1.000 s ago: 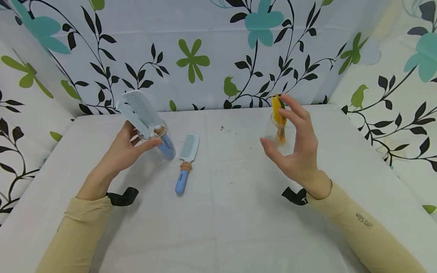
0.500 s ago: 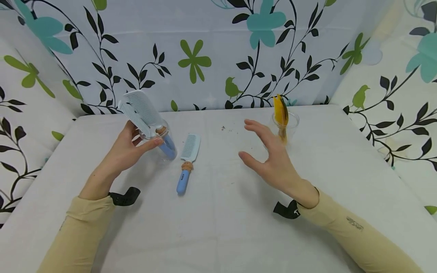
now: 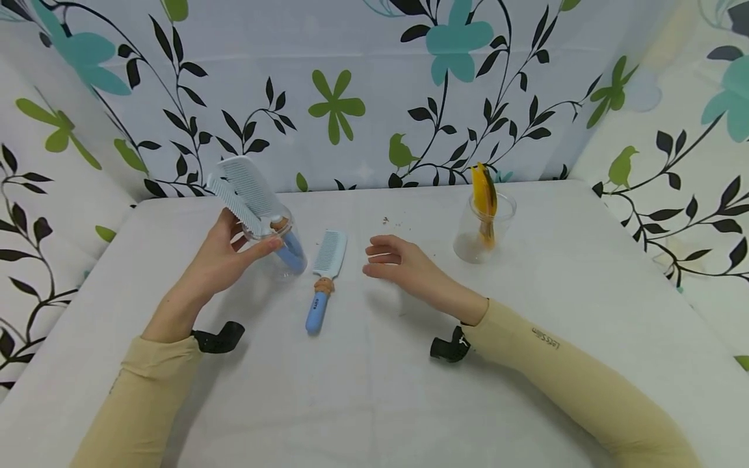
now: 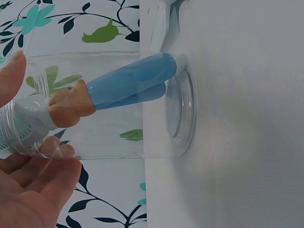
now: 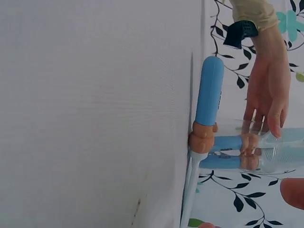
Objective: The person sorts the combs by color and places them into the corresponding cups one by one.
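My left hand (image 3: 213,266) grips a clear jar (image 3: 296,242) near its rim. Two light blue combs (image 3: 248,185) lean inside it, teeth end up. In the left wrist view their blue handles (image 4: 133,83) and brown figure-shaped necks show through the clear wall, and the base stands on the table. A matching comb (image 3: 324,284) lies to the right of this jar, its blue handle toward me. My right hand (image 3: 406,263) is over the table just right of that comb, fingers loosely bent and holding nothing; its fingertips (image 5: 292,192) barely enter the right wrist view.
At the back right stands another clear jar (image 3: 465,244) holding yellow, dark-edged items (image 3: 484,195), their kind unclear. Small dark specks mark the white tablecloth (image 3: 374,377) near its far edge. Patterned curtains (image 3: 374,65) rise behind and at both sides.
My right hand has moved away from the yellow items in the right jar, leftward and toward the loose comb. The left hand keeps hold of its jar in place.
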A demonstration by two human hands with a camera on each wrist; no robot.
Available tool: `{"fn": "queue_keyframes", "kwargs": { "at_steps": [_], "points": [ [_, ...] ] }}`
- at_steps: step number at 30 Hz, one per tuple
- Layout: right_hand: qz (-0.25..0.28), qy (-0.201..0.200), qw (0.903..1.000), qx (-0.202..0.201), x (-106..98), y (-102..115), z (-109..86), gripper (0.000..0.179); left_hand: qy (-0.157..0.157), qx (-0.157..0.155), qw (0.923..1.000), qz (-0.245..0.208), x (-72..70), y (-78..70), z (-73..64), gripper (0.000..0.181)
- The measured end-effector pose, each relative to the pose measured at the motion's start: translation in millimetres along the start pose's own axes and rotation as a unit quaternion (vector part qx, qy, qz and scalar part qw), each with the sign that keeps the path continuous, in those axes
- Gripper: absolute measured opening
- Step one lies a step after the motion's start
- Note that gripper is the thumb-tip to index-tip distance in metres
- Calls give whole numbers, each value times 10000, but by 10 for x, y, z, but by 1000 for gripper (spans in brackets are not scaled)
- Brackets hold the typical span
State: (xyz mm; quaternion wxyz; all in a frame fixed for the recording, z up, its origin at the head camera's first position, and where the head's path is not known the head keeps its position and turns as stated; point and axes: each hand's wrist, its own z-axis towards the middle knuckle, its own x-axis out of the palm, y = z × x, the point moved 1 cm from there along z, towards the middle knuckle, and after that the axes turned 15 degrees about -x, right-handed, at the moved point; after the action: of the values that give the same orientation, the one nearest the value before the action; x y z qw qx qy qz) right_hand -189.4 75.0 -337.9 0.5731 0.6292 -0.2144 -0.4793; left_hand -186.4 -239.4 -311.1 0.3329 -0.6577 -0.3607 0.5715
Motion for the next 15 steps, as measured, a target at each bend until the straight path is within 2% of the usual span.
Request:
{"fn": "queue_keyframes", "kwargs": {
  "at_steps": [4,9,12,15],
  "points": [
    [148,-42,9994,303,90,-26,114,65,0,20,10000,11,8,0,4,94],
    [320,-164,9983,458,222,-27,232,64,-12,17,10000,54,1,-5,4,94],
    [836,-321,9938,660,291,-46,328,62,-17,7,10000,49,-3,2,4,95],
    [1478,-510,9836,895,352,-65,421,60,-16,14,10000,47,0,11,6,95]
  ]
}}
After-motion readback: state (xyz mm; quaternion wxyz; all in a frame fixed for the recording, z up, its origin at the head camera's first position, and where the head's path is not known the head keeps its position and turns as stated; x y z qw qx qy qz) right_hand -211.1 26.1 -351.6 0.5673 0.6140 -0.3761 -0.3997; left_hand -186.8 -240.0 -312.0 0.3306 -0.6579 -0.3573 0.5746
